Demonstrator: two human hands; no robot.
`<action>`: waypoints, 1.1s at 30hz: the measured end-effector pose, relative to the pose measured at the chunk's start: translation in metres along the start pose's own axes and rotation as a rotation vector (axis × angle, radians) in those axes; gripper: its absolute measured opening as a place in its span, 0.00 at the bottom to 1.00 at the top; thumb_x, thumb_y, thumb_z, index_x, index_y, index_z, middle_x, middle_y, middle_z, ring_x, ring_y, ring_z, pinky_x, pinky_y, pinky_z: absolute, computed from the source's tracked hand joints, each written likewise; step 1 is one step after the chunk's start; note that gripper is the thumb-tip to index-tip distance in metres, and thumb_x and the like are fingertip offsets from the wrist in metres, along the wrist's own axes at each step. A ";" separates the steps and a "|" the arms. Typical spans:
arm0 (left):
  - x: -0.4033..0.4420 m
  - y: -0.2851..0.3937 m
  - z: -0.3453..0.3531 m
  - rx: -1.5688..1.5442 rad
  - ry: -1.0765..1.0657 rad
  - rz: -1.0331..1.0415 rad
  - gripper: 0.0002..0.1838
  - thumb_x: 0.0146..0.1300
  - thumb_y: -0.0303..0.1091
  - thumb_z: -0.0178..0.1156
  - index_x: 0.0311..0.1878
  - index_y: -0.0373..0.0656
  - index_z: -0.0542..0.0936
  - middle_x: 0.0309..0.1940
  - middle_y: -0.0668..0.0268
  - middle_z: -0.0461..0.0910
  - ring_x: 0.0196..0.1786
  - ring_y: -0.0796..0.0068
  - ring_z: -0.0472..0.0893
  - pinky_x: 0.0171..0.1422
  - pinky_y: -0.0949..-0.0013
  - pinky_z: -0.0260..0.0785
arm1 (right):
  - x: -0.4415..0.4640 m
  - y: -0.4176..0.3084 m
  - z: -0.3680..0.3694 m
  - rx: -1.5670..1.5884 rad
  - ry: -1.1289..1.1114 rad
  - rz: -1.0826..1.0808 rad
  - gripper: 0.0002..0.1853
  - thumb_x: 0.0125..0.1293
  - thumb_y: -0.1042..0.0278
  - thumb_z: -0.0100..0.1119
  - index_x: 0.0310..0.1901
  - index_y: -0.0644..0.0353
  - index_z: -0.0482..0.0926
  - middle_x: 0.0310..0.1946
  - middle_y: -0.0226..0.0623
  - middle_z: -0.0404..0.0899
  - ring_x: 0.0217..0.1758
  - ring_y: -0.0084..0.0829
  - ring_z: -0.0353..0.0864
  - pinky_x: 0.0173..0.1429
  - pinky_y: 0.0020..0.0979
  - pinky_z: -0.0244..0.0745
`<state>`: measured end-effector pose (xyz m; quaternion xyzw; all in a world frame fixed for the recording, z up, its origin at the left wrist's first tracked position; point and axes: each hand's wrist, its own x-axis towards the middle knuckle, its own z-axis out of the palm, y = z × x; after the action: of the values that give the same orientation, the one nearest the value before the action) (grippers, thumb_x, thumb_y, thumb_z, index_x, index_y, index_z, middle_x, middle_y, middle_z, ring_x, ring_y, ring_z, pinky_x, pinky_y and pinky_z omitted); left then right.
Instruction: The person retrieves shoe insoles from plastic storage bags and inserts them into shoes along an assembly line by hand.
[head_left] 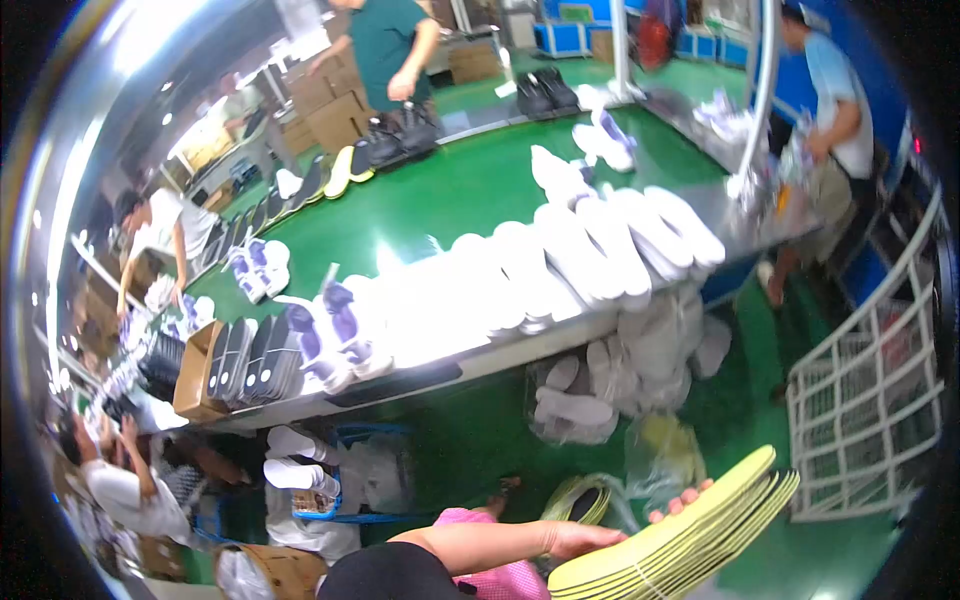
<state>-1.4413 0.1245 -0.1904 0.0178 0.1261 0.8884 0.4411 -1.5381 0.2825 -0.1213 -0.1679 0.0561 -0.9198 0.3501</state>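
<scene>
A thick stack of yellow insoles (668,540) with dark edges is held at the lower right. My left hand (585,538) lies against the near left side of the stack, its fingers partly hidden by it. Only the fingertips of my right hand (682,499) show, curled over the far edge of the stack; the rest of that hand is hidden. A thin band runs round the lower part of the stack. More yellow insoles (578,500) lie below, left of the stack, beside a clear plastic bag (662,455).
White insoles (500,275) line the long bench edge (450,375), with white-purple shoes (340,330) and a cardboard box (198,375) farther left. Bagged white insoles (650,350) are below. A white wire cage (865,375) stands right. Several people work around the bench.
</scene>
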 end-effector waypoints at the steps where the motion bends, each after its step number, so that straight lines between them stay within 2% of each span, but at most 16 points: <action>1: -0.017 0.008 0.026 -0.147 0.136 -0.048 0.29 0.56 0.51 0.52 0.55 0.41 0.66 0.54 0.63 0.67 0.53 0.71 0.69 0.57 0.64 0.61 | 0.029 0.003 0.022 -0.001 -0.072 0.023 0.29 0.64 0.49 0.33 0.61 0.58 0.50 0.59 0.47 0.54 0.59 0.43 0.59 0.64 0.53 0.43; 2: -0.023 0.017 0.043 -0.342 -0.069 0.012 0.29 0.55 0.51 0.53 0.55 0.41 0.66 0.53 0.61 0.68 0.52 0.69 0.71 0.57 0.63 0.61 | 0.054 0.016 0.044 0.014 -0.078 0.010 0.30 0.64 0.48 0.33 0.62 0.56 0.48 0.59 0.47 0.54 0.60 0.43 0.58 0.65 0.52 0.42; 3: -0.040 0.025 0.064 -0.529 -0.286 0.061 0.30 0.53 0.51 0.55 0.54 0.40 0.67 0.51 0.60 0.70 0.50 0.67 0.72 0.57 0.62 0.62 | 0.074 0.036 0.078 -0.049 -0.005 0.021 0.31 0.62 0.50 0.38 0.62 0.59 0.48 0.60 0.46 0.53 0.61 0.42 0.57 0.62 0.53 0.48; 5: -0.055 0.049 0.086 -0.476 -0.306 0.146 0.31 0.48 0.44 0.60 0.53 0.37 0.67 0.49 0.56 0.71 0.49 0.62 0.73 0.56 0.60 0.62 | 0.113 0.040 0.086 -0.313 0.088 0.140 0.32 0.62 0.48 0.37 0.62 0.59 0.49 0.61 0.47 0.52 0.62 0.41 0.55 0.63 0.54 0.45; 6: -0.068 0.064 0.094 -0.398 -0.344 0.231 0.30 0.48 0.42 0.61 0.53 0.36 0.67 0.49 0.55 0.71 0.49 0.63 0.73 0.56 0.60 0.63 | 0.135 0.052 0.127 -0.327 0.154 0.134 0.29 0.62 0.51 0.40 0.59 0.62 0.54 0.57 0.48 0.59 0.58 0.41 0.63 0.61 0.44 0.58; 7: -0.082 0.080 0.101 -0.324 -0.368 0.314 0.30 0.47 0.39 0.61 0.53 0.35 0.67 0.49 0.55 0.71 0.49 0.63 0.73 0.56 0.61 0.63 | 0.153 0.048 0.117 -0.338 0.140 0.145 0.29 0.62 0.51 0.40 0.59 0.62 0.54 0.57 0.48 0.59 0.58 0.41 0.63 0.61 0.44 0.58; 9: -0.120 0.125 0.123 -0.143 -0.273 0.421 0.33 0.43 0.39 0.63 0.53 0.34 0.65 0.47 0.55 0.72 0.48 0.63 0.74 0.56 0.63 0.64 | 0.190 0.030 0.080 -0.669 0.111 0.286 0.26 0.63 0.55 0.42 0.57 0.64 0.58 0.51 0.44 0.67 0.51 0.36 0.70 0.54 0.35 0.68; 10: -0.142 0.151 0.133 -0.095 -0.251 0.466 0.34 0.43 0.39 0.64 0.54 0.34 0.65 0.48 0.56 0.72 0.48 0.64 0.74 0.56 0.63 0.64 | 0.217 0.063 0.130 -0.876 0.070 0.158 0.23 0.62 0.61 0.46 0.54 0.66 0.61 0.46 0.40 0.72 0.45 0.31 0.74 0.48 0.29 0.71; 13: -0.216 0.237 0.155 -0.038 -0.154 0.576 0.38 0.39 0.38 0.66 0.55 0.35 0.63 0.48 0.56 0.71 0.48 0.63 0.74 0.54 0.64 0.66 | 0.291 0.124 0.185 -0.725 -0.006 0.175 0.38 0.50 0.54 0.61 0.57 0.68 0.57 0.52 0.42 0.66 0.54 0.35 0.67 0.57 0.35 0.62; 14: -0.240 0.263 0.155 0.024 -0.094 0.637 0.38 0.39 0.38 0.66 0.55 0.35 0.63 0.48 0.56 0.71 0.48 0.63 0.73 0.55 0.64 0.66 | 0.316 0.145 0.193 -0.787 -0.195 0.272 0.47 0.42 0.52 0.68 0.59 0.68 0.53 0.56 0.42 0.61 0.57 0.35 0.63 0.60 0.35 0.57; 15: -0.266 0.286 0.155 0.079 -0.029 0.699 0.38 0.39 0.39 0.66 0.55 0.36 0.63 0.48 0.56 0.71 0.49 0.63 0.73 0.55 0.64 0.65 | 0.338 0.166 0.208 -1.046 -0.180 0.360 0.50 0.39 0.53 0.70 0.59 0.68 0.52 0.56 0.41 0.61 0.57 0.33 0.63 0.60 0.32 0.57; 17: -0.319 0.330 0.160 0.251 0.019 0.784 0.36 0.42 0.42 0.64 0.55 0.37 0.64 0.49 0.56 0.70 0.49 0.65 0.73 0.55 0.65 0.65 | 0.388 0.210 0.225 -0.988 -0.145 0.452 0.50 0.38 0.55 0.70 0.60 0.68 0.51 0.56 0.39 0.61 0.57 0.31 0.62 0.59 0.30 0.56; 19: -0.368 0.360 0.167 0.210 0.072 0.869 0.31 0.51 0.46 0.56 0.55 0.36 0.64 0.49 0.56 0.70 0.49 0.67 0.73 0.54 0.65 0.65 | 0.440 0.239 0.225 -0.949 -0.291 0.577 0.47 0.41 0.61 0.68 0.61 0.65 0.51 0.56 0.37 0.62 0.58 0.30 0.62 0.59 0.30 0.56; 22: -0.418 0.399 0.178 0.242 0.092 1.018 0.29 0.54 0.46 0.53 0.54 0.36 0.64 0.47 0.56 0.72 0.47 0.66 0.74 0.53 0.65 0.67 | 0.499 0.281 0.233 -0.998 -0.378 0.685 0.45 0.42 0.69 0.64 0.62 0.64 0.49 0.57 0.38 0.61 0.59 0.30 0.60 0.61 0.29 0.54; 29: -0.458 0.457 0.141 0.030 0.112 1.198 0.29 0.53 0.47 0.55 0.52 0.36 0.67 0.45 0.54 0.73 0.45 0.63 0.75 0.52 0.62 0.68 | 0.590 0.331 0.207 -0.851 -0.414 0.865 0.45 0.42 0.66 0.63 0.61 0.66 0.49 0.58 0.39 0.59 0.60 0.29 0.59 0.62 0.27 0.53; 33: -0.466 0.480 0.118 0.028 0.248 1.307 0.29 0.52 0.47 0.55 0.51 0.35 0.67 0.45 0.54 0.73 0.45 0.62 0.75 0.53 0.62 0.67 | 0.642 0.354 0.169 -0.991 -0.477 0.873 0.31 0.47 0.78 0.47 0.58 0.66 0.59 0.51 0.35 0.67 0.52 0.24 0.68 0.55 0.24 0.62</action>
<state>-1.5138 -0.4966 0.0762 -0.0060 0.1505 0.9668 -0.2063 -1.7064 -0.4051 0.1321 -0.4669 0.4526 -0.4992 0.5726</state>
